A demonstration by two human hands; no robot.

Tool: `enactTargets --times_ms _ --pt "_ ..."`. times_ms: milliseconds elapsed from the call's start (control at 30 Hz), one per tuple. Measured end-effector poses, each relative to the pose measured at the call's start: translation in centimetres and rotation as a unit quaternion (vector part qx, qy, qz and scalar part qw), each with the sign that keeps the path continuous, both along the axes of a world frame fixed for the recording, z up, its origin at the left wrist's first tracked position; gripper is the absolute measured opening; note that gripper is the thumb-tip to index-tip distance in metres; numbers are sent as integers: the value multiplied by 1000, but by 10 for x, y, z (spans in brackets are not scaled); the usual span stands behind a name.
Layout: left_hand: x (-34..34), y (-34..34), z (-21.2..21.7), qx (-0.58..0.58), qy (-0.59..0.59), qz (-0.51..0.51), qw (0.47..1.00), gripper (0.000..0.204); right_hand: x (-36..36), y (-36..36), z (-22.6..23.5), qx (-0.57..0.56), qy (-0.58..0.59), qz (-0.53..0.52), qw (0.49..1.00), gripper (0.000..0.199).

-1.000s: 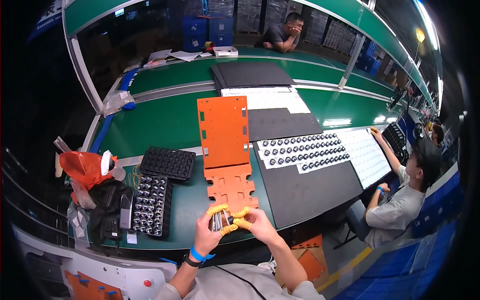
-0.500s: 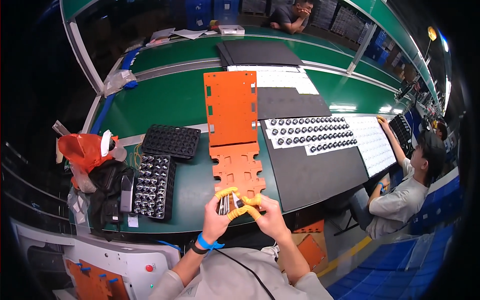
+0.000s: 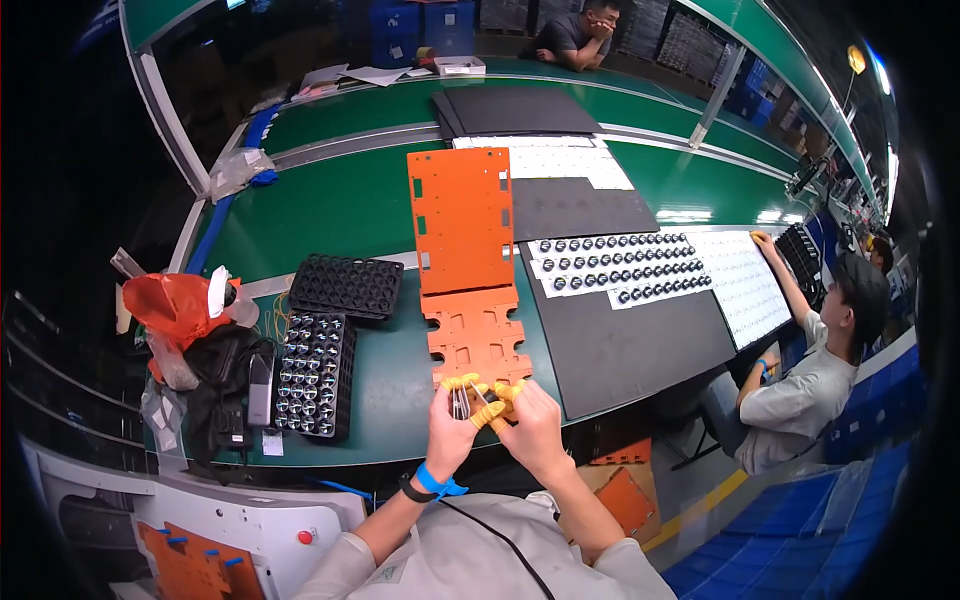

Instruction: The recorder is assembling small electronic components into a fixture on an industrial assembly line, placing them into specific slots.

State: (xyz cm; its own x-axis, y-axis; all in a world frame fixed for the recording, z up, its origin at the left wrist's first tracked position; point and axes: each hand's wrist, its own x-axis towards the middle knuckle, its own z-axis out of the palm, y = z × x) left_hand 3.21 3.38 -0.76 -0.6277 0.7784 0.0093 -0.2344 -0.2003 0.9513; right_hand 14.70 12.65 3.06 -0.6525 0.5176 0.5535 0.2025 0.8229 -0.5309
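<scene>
My left hand (image 3: 452, 432), in yellow finger covers, is closed round a few thin, silvery pieces (image 3: 460, 404) whose exact kind I cannot make out. Close beside it, my right hand (image 3: 533, 428) has its covered fingers pinched together at a small pale sliver; what lies between the fingertips is mostly hidden. Both hands are over the near end of an orange hinged fixture (image 3: 474, 325) with notched sides. Its flat orange lid (image 3: 462, 222) stands swung up at the far side, with slots along both edges.
Left of the fixture are a black tray (image 3: 343, 395) of shiny round parts and another black tray (image 3: 345, 285). An orange bag (image 3: 175, 308) lies farther left. At right, a black board (image 3: 640, 365) bears rows of black round parts (image 3: 620, 265). A co-worker (image 3: 810, 365) reaches over white sheets.
My hands have come slightly closer together, the left shifting a little to the right. The pale sliver between them has tilted and is more hidden by my fingers.
</scene>
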Motion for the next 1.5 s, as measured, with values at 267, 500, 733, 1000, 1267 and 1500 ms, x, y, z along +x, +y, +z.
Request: enactTargets --times_ms 267,500,733,1000,1267,1500 --pt "-11 -2 -1 0 28 51 998 35 -20 52 -6 -116 65 -108 985 20" --pt "-16 -20 7 -20 -55 56 997 28 -45 153 -42 -261 -112 -164 945 40" --pt "-18 -26 4 -12 -45 44 998 31 -58 179 -38 -439 -180 -21 880 37" --pt "-22 -25 -3 -18 -86 27 996 18 -63 200 -29 -472 -251 -37 845 40" --pt "-42 -63 -2 88 -379 -7 921 21 -98 106 38 -1 -237 -151 960 38" --pt "-47 -99 -23 108 -438 -35 892 32 -185 -19 39 -32 -87 300 950 31"
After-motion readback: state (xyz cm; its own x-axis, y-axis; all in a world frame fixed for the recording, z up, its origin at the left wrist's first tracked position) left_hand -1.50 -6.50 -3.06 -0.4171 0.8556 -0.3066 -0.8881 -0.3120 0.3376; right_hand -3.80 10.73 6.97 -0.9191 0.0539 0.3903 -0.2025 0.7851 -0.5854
